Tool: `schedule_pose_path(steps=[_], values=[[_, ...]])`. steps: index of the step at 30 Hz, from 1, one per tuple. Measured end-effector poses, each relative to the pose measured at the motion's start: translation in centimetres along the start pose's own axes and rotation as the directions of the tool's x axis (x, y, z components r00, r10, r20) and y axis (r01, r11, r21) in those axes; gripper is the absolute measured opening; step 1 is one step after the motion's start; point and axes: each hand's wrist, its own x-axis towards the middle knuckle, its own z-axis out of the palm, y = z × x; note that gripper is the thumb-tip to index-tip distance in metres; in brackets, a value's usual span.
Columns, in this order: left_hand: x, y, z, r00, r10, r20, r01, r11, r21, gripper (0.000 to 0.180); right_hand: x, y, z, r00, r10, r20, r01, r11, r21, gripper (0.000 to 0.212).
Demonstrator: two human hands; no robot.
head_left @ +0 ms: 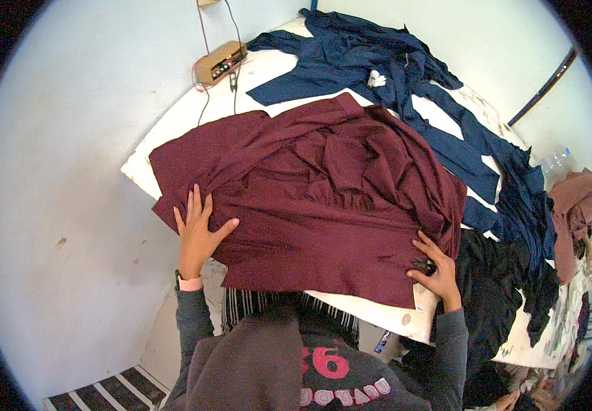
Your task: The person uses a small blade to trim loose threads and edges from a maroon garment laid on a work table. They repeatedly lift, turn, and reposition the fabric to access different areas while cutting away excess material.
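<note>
A maroon cloth garment [309, 240] lies across the near part of the white table, smooth along its front and bunched in folds toward the back. My left hand [202, 229] rests on its left side, fingers spread and the thumb stretched out. At the right front, my right hand [438, 270] presses on the cloth with its fingers curved. A small dark object [422, 264] shows between the thumb and fingers of that hand; its kind is too small to make out.
Dark navy cloth pieces [350, 58] cover the back and right of the white table [268, 72]. A tan electrical box [222, 64] with wires stands at the back left. Black cloth [491, 277] lies right of my right hand. Another person's hand [507, 401] shows at the lower right.
</note>
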Motion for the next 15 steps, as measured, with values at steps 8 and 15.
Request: schedule_pose_path(steps=[8, 15], values=[[-4.7, -3.5, -1.4, 0.997, -0.075, -0.030, 0.067, 0.975, -0.212, 0.070, -1.8, -0.7, 0.1, 0.988, 0.068, 0.138, -0.109, 0.942, 0.317, 0.065], [-4.6, -2.8, -2.3, 0.967, -0.211, -0.143, 0.145, 0.917, -0.372, 0.042, -2.3, -0.8, 0.4, 0.972, 0.215, 0.094, -0.232, 0.829, 0.509, 0.062]])
